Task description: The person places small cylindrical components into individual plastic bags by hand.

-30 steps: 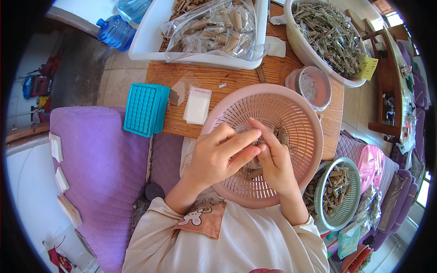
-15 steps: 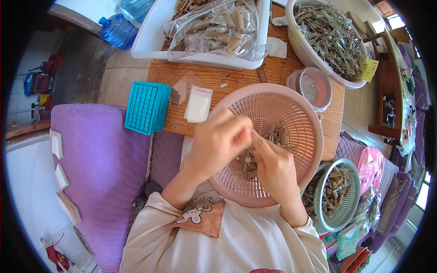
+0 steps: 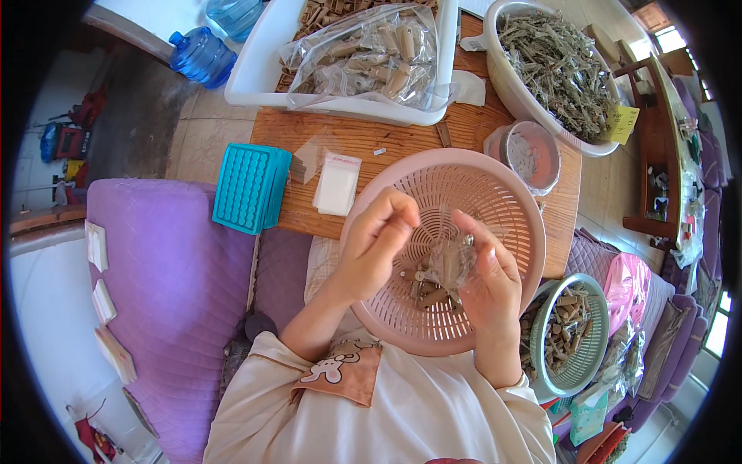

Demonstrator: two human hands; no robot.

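The left hand [image 3: 380, 243] is curled with thumb and fingertips near each other, but I cannot tell whether they pinch anything; the right hand [image 3: 495, 277] has its thumb and forefinger spread beside a clear packet [image 3: 450, 259], its hold unclear, over the pink basket [image 3: 440, 345]. A light grip on the packet's edges, kept inside the rim above the brown pieces [image 3: 434, 297], seems best. Beyond, white bags [image 3: 337, 184] and a tub [image 3: 553, 161] crowd the rim, leaving freer room above the basket.

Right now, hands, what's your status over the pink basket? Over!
Left hand curled. Right hand by clear plastic packet, grip unclear. Brown pieces below, in pink basket; no obstruction visible.
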